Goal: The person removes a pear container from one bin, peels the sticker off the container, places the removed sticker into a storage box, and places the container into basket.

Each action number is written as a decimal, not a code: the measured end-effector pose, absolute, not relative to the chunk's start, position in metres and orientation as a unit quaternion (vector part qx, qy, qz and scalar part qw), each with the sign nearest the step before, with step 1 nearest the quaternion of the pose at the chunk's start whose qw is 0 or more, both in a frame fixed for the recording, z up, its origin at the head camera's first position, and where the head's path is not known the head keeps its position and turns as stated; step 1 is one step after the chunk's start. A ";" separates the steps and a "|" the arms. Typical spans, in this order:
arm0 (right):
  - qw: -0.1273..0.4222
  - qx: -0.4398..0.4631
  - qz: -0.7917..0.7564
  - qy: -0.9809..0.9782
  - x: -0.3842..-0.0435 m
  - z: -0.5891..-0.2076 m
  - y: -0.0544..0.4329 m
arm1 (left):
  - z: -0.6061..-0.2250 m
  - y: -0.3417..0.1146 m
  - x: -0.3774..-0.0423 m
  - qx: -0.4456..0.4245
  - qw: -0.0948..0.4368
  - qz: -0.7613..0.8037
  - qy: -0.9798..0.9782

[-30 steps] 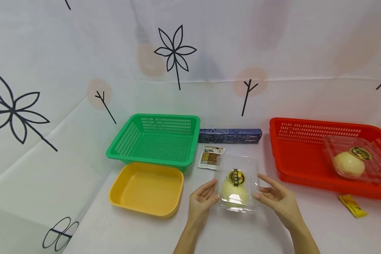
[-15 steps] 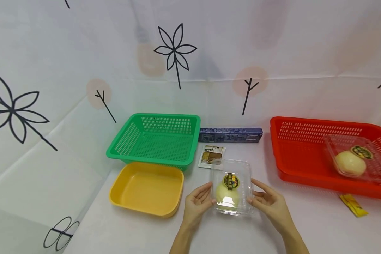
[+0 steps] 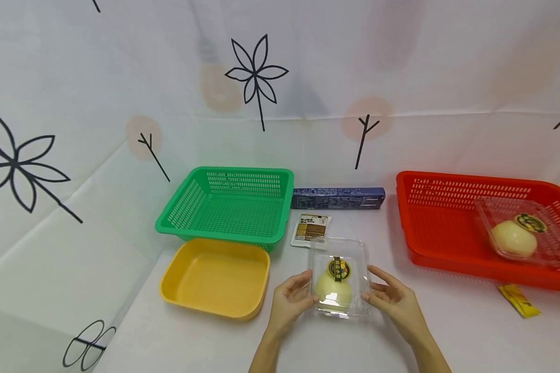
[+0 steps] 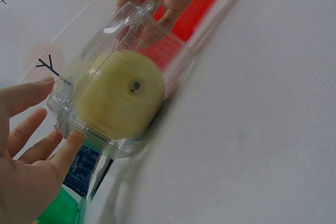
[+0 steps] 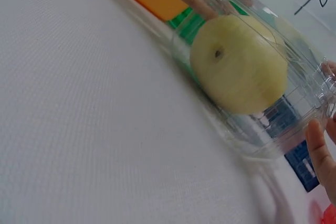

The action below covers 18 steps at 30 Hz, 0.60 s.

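Observation:
Between my two hands is a clear plastic clamshell box (image 3: 354, 258) with a round, pale yellow-green fruit (image 3: 332, 295) inside. A dark round sticker (image 3: 338, 270) with coloured fruit on it is on the lid. My left hand (image 3: 287, 304) holds the box's left side, thumb near the front corner and fingers along the edge. On the opposite side my right hand (image 3: 395, 306) grips the box in the same way. Both wrist views show the fruit (image 4: 122, 94) through the clear wall, with a small dark spot on its end. The box sits low over the white tabletop, lid closed.
A yellow tray (image 3: 214, 280) and a green basket (image 3: 228, 217) stand at the left. A red basket (image 3: 441, 228) at the right holds another boxed fruit (image 3: 513, 239), with a yellow packet (image 3: 519, 301) by its front. Behind lie a snack pouch (image 3: 310, 228) and a dark blue box (image 3: 338, 199).
Both hands have moved left and slightly towards me with the clear box, mostly in the first half second. They have kept their hold on its sides throughout.

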State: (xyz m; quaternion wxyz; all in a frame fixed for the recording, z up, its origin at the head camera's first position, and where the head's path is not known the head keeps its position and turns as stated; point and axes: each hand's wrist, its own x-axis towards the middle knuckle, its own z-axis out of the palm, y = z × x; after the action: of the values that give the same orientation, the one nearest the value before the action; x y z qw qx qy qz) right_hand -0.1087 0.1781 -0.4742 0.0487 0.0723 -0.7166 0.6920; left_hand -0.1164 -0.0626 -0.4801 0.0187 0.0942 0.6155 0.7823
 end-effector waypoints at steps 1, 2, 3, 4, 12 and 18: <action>0.048 0.069 0.689 -0.720 -0.109 -0.475 0.178 | -0.479 -0.062 -0.117 0.096 0.009 0.768 0.633; 0.048 0.066 0.686 -0.723 -0.108 -0.475 0.178 | -0.478 -0.061 -0.118 0.100 -0.003 0.753 0.650; 0.048 0.062 0.682 -0.727 -0.108 -0.476 0.177 | -0.477 -0.060 -0.119 0.102 -0.018 0.738 0.667; 0.047 0.060 0.679 -0.730 -0.108 -0.476 0.177 | -0.475 -0.059 -0.121 0.103 -0.035 0.722 0.683; 0.047 0.057 0.673 -0.736 -0.105 -0.478 0.178 | -0.461 -0.040 -0.138 0.130 -0.121 0.675 0.716; 0.054 0.066 0.673 -0.734 -0.105 -0.480 0.178 | -0.452 -0.028 -0.154 0.137 -0.105 0.678 0.714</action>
State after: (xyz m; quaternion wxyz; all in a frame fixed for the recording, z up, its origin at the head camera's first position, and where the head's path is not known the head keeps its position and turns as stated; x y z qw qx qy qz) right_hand -0.1053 0.1782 -0.4804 0.0536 0.0658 -0.7344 0.6734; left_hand -0.1535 -0.0281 -0.4521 -0.1048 0.1369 0.7141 0.6784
